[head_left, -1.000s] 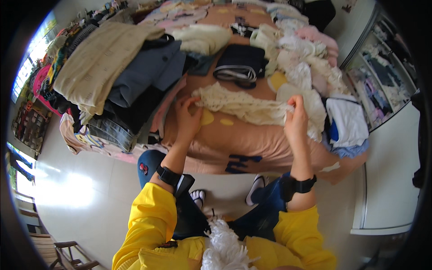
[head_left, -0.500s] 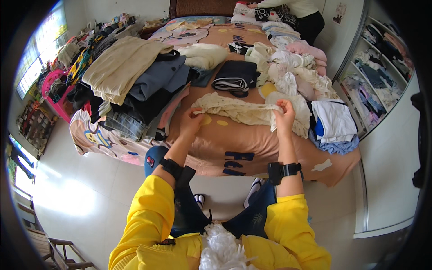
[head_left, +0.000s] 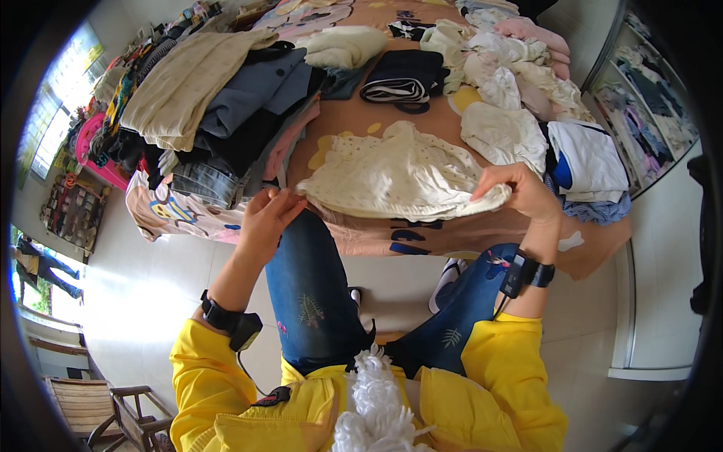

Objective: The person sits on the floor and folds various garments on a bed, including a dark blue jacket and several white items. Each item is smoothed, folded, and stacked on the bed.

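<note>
A cream, finely dotted garment (head_left: 399,173) lies spread over the near edge of the bed, its lower edge stretched between my hands. Whether it is a top or trousers I cannot make out. My left hand (head_left: 271,218) pinches its left corner. On the other side, my right hand (head_left: 523,194) is closed on the right end of that edge, thumb on top. Just beyond the garment sits a folded navy piece of clothing (head_left: 410,71) with white stripes. A crumpled white garment (head_left: 504,135) lies close by my right hand.
Tall stacks of folded clothes, topped by beige trousers (head_left: 188,90), stand at the left. Folded white clothes (head_left: 584,158) lie at the bed's right corner, with a loose pale heap (head_left: 504,64) behind. A wardrobe (head_left: 640,113) with filled shelves is at right; a wooden chair (head_left: 135,410) stands lower left.
The garment has gone from a narrow, bunched strip to a wide, spread shape. Both hands have moved apart and nearer to me, and the view has tilted down.
</note>
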`<state>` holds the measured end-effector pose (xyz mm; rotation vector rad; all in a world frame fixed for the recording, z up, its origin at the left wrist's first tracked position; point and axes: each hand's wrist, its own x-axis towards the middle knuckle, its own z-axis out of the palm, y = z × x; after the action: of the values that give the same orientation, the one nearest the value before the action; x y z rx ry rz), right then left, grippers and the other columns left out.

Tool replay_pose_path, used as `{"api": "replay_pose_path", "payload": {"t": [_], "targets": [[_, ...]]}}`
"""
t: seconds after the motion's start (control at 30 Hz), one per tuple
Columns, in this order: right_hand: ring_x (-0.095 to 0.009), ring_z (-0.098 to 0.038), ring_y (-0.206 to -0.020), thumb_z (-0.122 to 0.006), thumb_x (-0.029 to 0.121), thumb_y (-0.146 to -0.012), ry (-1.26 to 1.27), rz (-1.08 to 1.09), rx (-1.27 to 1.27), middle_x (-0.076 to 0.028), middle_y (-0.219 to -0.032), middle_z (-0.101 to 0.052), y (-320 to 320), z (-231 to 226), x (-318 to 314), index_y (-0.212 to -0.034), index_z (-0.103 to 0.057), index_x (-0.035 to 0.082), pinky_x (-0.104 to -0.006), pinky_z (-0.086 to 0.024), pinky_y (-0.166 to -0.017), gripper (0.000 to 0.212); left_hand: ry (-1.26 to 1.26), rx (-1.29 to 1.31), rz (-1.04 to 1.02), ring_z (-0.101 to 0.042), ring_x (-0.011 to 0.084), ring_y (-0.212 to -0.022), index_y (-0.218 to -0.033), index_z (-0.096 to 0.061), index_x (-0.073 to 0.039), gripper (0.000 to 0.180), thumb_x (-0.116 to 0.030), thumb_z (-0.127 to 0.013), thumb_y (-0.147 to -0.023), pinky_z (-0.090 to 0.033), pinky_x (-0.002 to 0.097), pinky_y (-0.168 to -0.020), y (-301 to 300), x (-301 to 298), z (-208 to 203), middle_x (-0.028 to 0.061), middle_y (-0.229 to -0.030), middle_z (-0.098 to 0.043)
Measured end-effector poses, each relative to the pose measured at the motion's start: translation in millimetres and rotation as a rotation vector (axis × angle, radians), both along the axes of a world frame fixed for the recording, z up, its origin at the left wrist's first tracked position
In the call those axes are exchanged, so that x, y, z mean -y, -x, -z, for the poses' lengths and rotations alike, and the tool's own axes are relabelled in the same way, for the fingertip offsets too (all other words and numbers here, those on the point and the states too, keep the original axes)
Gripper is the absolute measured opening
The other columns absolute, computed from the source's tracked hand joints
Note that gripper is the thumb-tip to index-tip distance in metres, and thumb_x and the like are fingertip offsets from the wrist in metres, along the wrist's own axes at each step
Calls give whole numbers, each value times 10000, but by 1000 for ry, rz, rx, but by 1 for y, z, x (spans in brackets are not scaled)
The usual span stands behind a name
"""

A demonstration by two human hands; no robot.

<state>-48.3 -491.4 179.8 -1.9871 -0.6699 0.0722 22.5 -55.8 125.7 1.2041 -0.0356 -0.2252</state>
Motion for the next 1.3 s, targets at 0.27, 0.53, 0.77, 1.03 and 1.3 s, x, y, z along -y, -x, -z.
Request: {"api": "replay_pose_path", "payload": {"t": [0.27, 0.53, 0.77, 1.03, 1.3], "targets": [[-60, -569, -754, -665, -73, -771, -231, -32, -115, -13, -798, -657, 23, -25, -20, -882, -680, 6, -194, -420, -680, 138, -577, 387, 388, -562, 213, -1106, -1145, -519, -43, 384, -42, -722, -819, -483, 329, -943, 12, 36, 11, 86, -1129, -544], [-120, -572, -566, -716, 263, -875, 17, -293, 6, -37, -707, -635, 29, -25, -29, -891, -654, 31, -260, -393, -514, 240, -1478, 1208, 257, -502, 321, -1135, -1178, -461, -36, 592, -168, -784, -700, -458, 369, -882, 4, 95, 52, 154, -1213, -482], [-177, -635, -935, -677, -11, -823, -112, 177, 243, -83, -976, -665, 54, -51, -28, -1044, -653, -6, -303, -486, -850, 222, -1220, 852, 209, -638, 314, -885, -1019, -556, -50, 261, 3, -599, -767, -523, 395, -726, -15, 55, 11, 161, -937, -621], [-108, -571, -1057, -489, -10, -922, 100, 587, 383, -28, -1079, -640, -76, -65, 26, -1113, -596, -13, -231, -403, -953, 219, -521, 671, -122, -622, 141, -902, -1106, -598, 10, 283, 110, -492, -863, -510, 257, -795, -55, 45, -31, 93, -997, -653], [-164, -589, -1086, -507, -51, -908, -208, 816, 651, -111, -1111, -659, 6, -62, 69, -1124, -634, -12, -305, -437, -991, 253, -491, 1456, -378, -591, 297, -1131, -1087, -523, -3, 496, 175, -690, -654, -482, 345, -942, -13, 47, -43, 176, -1100, -640]]}}
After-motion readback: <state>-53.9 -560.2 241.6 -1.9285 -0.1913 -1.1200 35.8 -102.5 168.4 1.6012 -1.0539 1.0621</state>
